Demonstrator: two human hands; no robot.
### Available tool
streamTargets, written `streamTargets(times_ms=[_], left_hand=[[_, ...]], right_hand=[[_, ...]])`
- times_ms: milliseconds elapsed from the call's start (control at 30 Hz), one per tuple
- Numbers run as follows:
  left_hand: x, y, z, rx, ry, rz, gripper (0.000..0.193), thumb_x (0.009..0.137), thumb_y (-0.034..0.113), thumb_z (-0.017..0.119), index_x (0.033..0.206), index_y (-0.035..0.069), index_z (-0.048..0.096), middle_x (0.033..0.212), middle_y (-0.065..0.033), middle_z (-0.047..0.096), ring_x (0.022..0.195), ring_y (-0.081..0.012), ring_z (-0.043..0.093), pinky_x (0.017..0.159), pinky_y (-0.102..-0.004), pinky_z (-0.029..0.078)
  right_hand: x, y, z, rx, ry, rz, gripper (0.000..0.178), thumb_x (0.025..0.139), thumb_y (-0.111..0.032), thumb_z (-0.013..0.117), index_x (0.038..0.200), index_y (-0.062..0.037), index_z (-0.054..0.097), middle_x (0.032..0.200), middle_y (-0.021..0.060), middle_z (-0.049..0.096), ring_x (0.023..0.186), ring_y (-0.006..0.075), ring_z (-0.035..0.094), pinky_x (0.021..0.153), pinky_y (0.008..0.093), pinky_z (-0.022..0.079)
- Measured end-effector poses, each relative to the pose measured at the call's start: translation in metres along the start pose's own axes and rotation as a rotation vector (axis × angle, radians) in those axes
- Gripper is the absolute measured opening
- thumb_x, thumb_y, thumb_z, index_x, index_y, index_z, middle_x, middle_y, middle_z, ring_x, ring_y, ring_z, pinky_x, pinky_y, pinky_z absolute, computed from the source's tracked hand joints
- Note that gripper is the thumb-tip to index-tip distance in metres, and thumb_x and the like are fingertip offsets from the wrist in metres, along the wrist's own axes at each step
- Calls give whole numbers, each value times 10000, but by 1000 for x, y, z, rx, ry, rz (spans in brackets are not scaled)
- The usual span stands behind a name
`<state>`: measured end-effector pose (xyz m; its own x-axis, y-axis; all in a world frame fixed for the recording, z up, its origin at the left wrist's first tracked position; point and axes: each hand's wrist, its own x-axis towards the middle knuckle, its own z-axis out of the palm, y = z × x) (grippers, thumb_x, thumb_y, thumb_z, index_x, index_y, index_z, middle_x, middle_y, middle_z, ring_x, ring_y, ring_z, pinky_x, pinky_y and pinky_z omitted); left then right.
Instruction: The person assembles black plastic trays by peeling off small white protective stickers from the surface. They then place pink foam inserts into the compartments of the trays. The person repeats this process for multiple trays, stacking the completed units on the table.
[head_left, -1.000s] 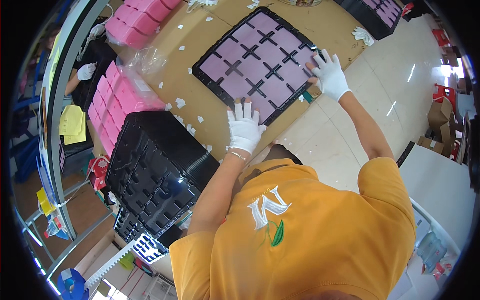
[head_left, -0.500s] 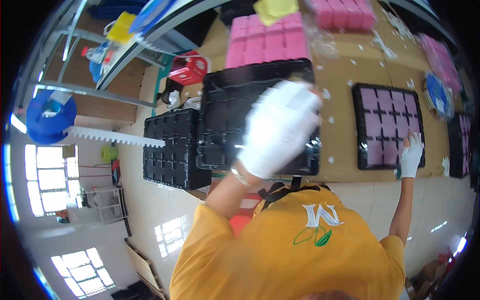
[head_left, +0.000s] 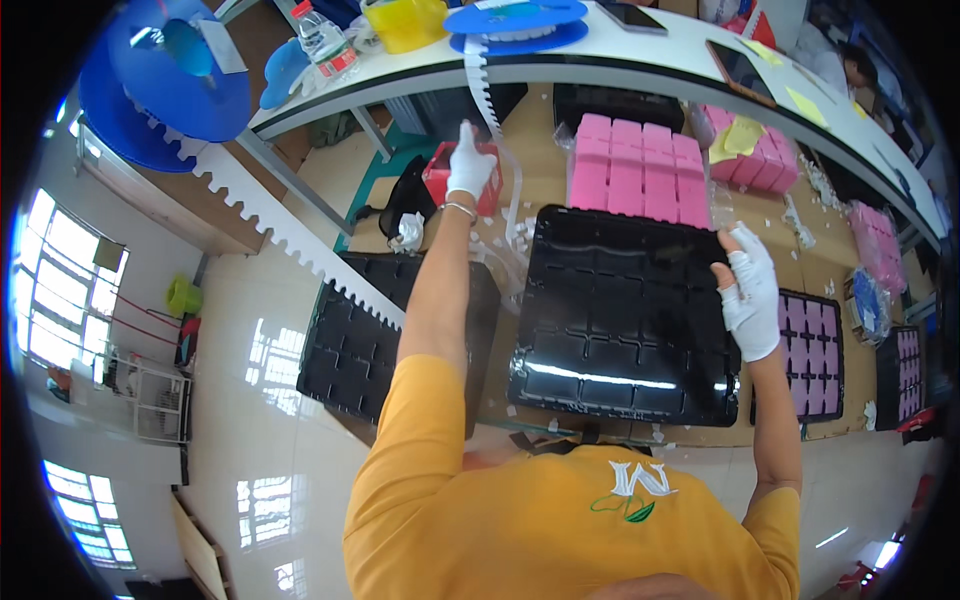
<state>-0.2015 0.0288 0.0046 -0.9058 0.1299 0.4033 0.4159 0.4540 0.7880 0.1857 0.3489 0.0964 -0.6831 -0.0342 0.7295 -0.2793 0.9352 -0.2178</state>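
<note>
A large black plastic tray [head_left: 620, 320] with a grid of shallow cells lies on the table in front of me. My right hand [head_left: 752, 305], in a white glove with bare fingertips, holds its right edge, thumb and fingertip over the rim. My left hand [head_left: 470, 168], gloved too, reaches far forward over a small red box [head_left: 437, 176]. One finger stretches out and nothing shows in its grasp. Its underside is hidden. Beyond the tray stand pink foam blocks [head_left: 640, 165]. To the right lies another black tray with lilac blocks [head_left: 808, 350].
Black trays [head_left: 350, 345] stand at left, crossed by a notched white strip [head_left: 290, 240] from a blue reel [head_left: 165, 80]. A raised white shelf [head_left: 620, 65] spans the back, bearing another blue reel [head_left: 515, 20] and a bottle [head_left: 325, 42]. White scraps litter the table.
My left hand has gone from above the black tray forward to the red box. My right hand has left the lilac-filled tray for the large tray's right edge. The view has shifted.
</note>
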Motion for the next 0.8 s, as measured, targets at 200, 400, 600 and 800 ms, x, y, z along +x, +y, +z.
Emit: streamTargets(times_ms=[200, 400, 600, 800], left_hand=[[-17, -17, 33, -485, -161, -152, 716, 767, -18, 674, 1434, -30, 413, 1126, -114, 677, 986, -158, 635, 864, -269, 499], [-42, 29, 11, 10, 88, -68, 770, 717, 56, 761, 1414, -18, 441, 1248, -135, 611, 999, -169, 623, 869, -278, 501], [-2, -32, 37, -279, -65, -2, 809, 727, -94, 682, 1465, -9, 363, 1364, -170, 553, 1096, -193, 607, 922, -277, 464], [-11, -16, 56, -104, 35, -27, 795, 666, 207, 807, 1379, 74, 483, 1155, -182, 652, 1054, -305, 636, 904, -376, 494]], right_hand=[[39, -40, 36, 214, -67, 61, 326, 863, -81, 698, 1175, -4, 642, 1133, 144, 647, 1031, 279, 625, 897, 320, 476], [66, -38, 125, 786, -132, 388, 312, 932, -136, 654, 1201, 20, 622, 999, 66, 649, 875, 115, 590, 809, 227, 461], [92, -78, 156, 1037, -252, 515, 312, 938, -104, 657, 1221, 21, 619, 1013, 25, 652, 887, 66, 571, 805, 206, 469], [86, -33, 165, 1136, -178, 674, 335, 943, -99, 649, 1245, 37, 602, 966, 11, 638, 803, 82, 569, 716, 209, 467]])
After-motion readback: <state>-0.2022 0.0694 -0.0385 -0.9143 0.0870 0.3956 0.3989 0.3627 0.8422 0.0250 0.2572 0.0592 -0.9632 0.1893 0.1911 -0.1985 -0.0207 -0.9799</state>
